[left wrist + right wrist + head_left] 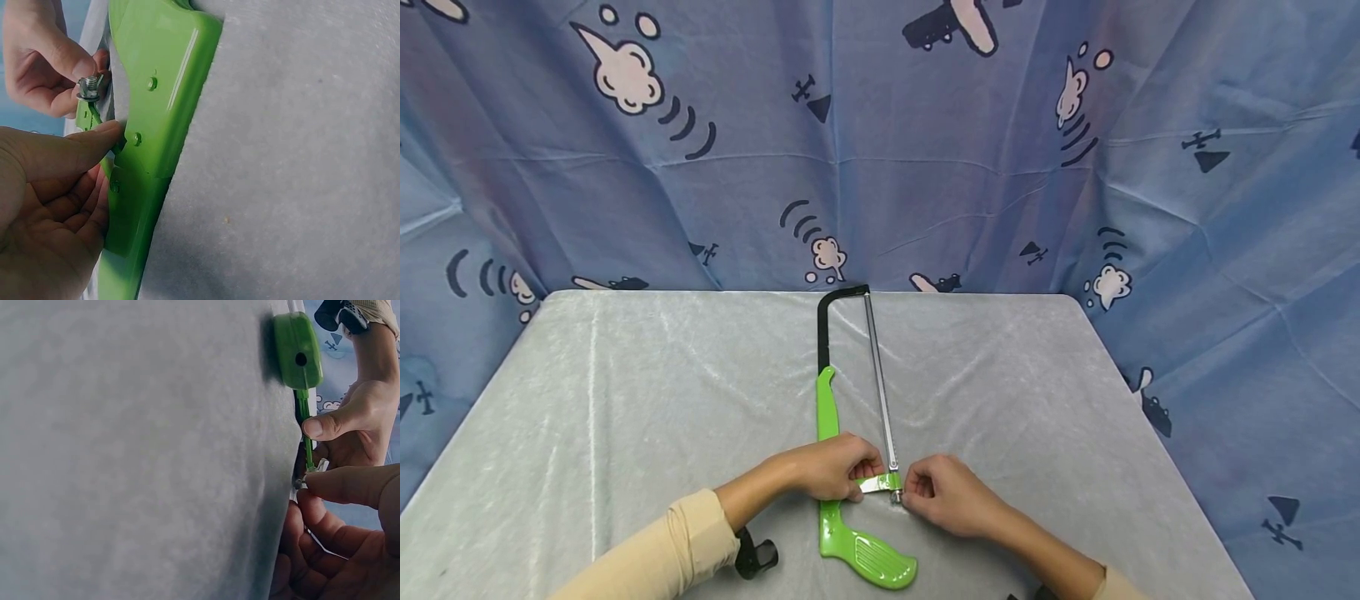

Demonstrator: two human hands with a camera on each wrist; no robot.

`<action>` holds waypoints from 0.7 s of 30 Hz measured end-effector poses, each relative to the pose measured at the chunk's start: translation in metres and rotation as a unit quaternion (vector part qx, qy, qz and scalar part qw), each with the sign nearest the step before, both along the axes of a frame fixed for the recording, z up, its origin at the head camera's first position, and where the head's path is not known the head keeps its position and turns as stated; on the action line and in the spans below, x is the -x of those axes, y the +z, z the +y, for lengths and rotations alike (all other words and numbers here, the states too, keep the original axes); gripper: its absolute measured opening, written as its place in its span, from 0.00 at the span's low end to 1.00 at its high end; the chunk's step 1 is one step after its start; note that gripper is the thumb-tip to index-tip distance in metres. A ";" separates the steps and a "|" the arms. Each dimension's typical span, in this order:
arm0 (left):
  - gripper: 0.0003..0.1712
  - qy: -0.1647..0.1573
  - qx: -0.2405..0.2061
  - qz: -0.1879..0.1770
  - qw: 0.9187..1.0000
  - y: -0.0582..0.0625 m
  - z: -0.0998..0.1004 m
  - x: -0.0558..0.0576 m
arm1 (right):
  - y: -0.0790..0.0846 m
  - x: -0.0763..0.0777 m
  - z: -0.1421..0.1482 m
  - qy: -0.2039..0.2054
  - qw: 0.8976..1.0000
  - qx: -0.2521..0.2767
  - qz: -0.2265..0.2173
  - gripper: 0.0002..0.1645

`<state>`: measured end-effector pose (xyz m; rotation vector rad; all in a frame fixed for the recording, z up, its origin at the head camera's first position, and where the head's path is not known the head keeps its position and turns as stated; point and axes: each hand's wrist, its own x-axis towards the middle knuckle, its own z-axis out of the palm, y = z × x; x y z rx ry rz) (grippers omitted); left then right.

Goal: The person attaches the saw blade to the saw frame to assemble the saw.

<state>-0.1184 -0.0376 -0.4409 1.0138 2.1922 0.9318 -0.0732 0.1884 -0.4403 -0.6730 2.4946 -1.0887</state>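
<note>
A hacksaw [827, 408] with a green handle and black front frame lies on the table, its handle end toward me. A straight silvery blade [878, 375] runs along its right side. My left hand [835, 467] grips the green metal arm that joins the handle to the blade's near end, thumb on one face and fingers behind. At that end sits a threaded bolt with a wing nut [89, 89]. My right hand [951, 497] pinches the wing nut between thumb and curled fingers, which partly hide it in the right wrist view.
A pale grey plush cloth [662, 400] covers the table. Behind and beside it hangs a blue patterned curtain [880, 217]. A black wrist-camera mount [756, 557] sits below my left sleeve, close to the saw handle.
</note>
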 end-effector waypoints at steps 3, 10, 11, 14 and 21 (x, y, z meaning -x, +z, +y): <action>0.16 0.001 0.001 0.000 1.000 -0.001 0.000 0.000 | 0.001 0.000 -0.001 -0.001 1.000 -0.001 0.002 0.10; 0.15 -0.005 -0.001 0.009 1.000 -0.001 -0.001 0.000 | 0.001 0.000 -0.003 0.000 1.000 -0.016 0.008 0.08; 0.15 -0.006 -0.003 0.011 1.000 -0.001 -0.001 0.000 | 0.001 0.000 -0.003 -0.001 1.000 -0.024 0.012 0.08; 0.15 -0.007 -0.002 0.013 1.000 -0.001 -0.001 0.001 | 0.001 -0.001 -0.006 -0.010 0.998 -0.049 0.024 0.13; 0.14 -0.004 -0.002 0.008 1.000 -0.001 0.000 0.000 | 0.000 -0.002 -0.011 -0.046 0.996 -0.071 0.028 0.21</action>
